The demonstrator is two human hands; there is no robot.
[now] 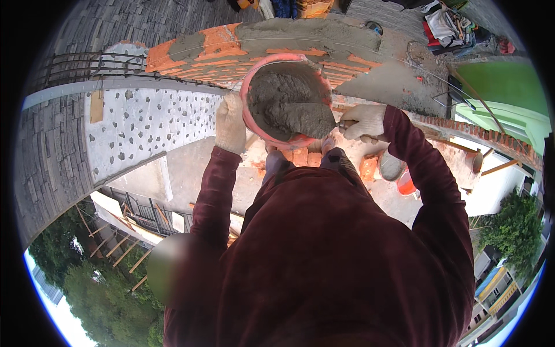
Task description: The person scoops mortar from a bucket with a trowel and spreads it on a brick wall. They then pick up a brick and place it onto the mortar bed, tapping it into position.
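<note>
A red-pink bucket (248,115) of wet grey mortar (280,87) is in front of me, tilted so its mouth faces up at me. My left hand (231,122), in a pale knitted glove, is closed at the bucket's left rim. In a matching glove, my right hand (365,122) grips the handle of a trowel (309,120). Mortar covers the trowel's blade, which lies over the right part of the bucket's mouth. Just beyond the bucket runs an orange brick wall (219,43), partly coated with grey mortar. How the left fingers sit on the rim is hidden.
A thin string stretches along the wall. Steel bars (87,66) jut out at the left, above a white spotted panel (150,124). By my feet are loose bricks (368,166), a container of mortar (391,166) and a red bucket (406,183). Wooden poles (124,248) stick out lower left.
</note>
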